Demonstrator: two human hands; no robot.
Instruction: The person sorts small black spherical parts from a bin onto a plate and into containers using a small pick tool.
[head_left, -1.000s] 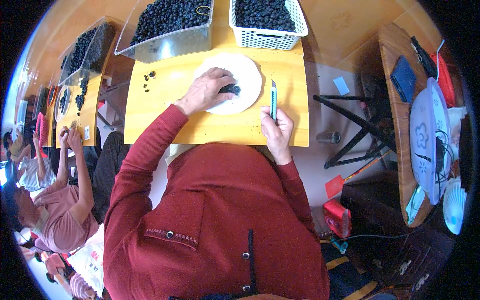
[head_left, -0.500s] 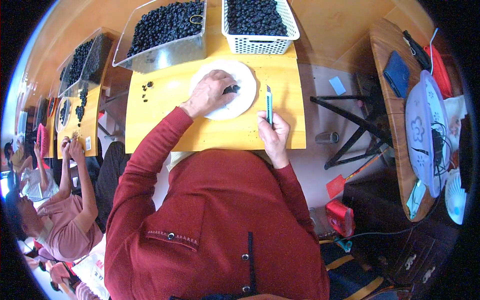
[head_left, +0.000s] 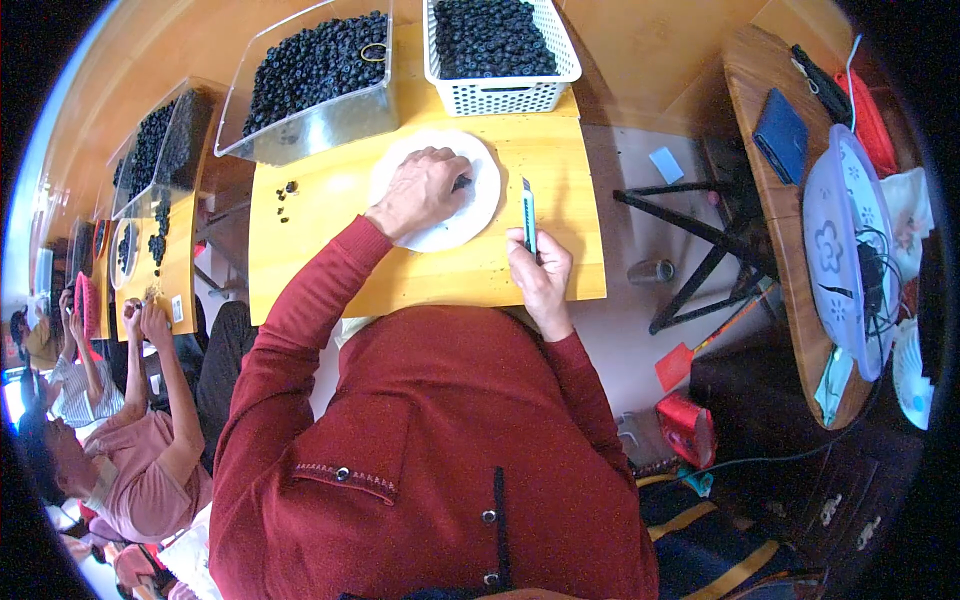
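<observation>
A white plate lies on the yellow wooden table in front of me. My left hand is over it, fingers curled around small dark bead-like pieces, mostly hidden by the fingers. To the right of the plate, my right hand grips a utility knife upright, its blade extended and pointing away from me. The knife is apart from the plate.
Beyond the plate stand a clear plastic bin and a white perforated basket, both full of dark pieces. Several loose pieces lie at the table's left. A co-worker sits left; a side table stands right.
My left fingers have closed further over the dark pieces, so less of them shows. The whole view has shifted slightly. My right hand still holds the utility knife upright.
</observation>
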